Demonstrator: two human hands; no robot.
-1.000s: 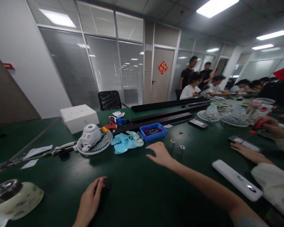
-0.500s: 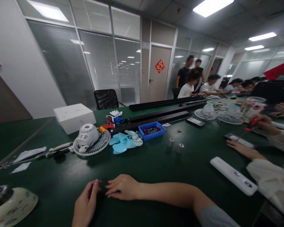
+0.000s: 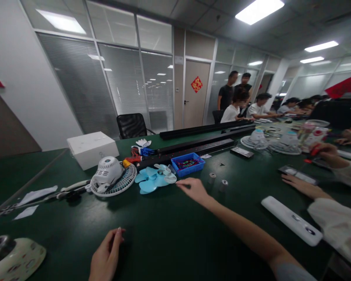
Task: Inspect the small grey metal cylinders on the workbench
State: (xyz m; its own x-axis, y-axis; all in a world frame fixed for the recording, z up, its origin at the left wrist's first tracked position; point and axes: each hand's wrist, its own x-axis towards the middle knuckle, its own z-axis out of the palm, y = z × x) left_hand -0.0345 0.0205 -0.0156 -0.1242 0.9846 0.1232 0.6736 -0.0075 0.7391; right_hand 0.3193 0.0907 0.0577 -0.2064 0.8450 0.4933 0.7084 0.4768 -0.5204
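Observation:
My right hand (image 3: 193, 189) is stretched far out over the green table (image 3: 169, 234), its fingers extended and low on the surface. The fingertips stop just short of a light blue fan blade (image 3: 154, 179) and sit in front of a small blue tray (image 3: 188, 164) of parts. Two short metal cylinders (image 3: 212, 177) stand just right of that hand. My left hand (image 3: 107, 255) rests on its edge near the table's front, fingers loosely straight, with nothing in it. A white fan motor on its grille (image 3: 112, 177) lies left of the blade.
A white box (image 3: 92, 148) and long black rails (image 3: 199, 146) lie farther back. A white oblong housing (image 3: 291, 220) lies at the right, next to a co-worker's hand (image 3: 302, 186). A patterned base (image 3: 14, 259) sits at the front left. Several people sit farther along the table.
My right hand has left the spot beside my left hand and reached forward again to the fan blade and the blue tray. The left hand has stayed in place.

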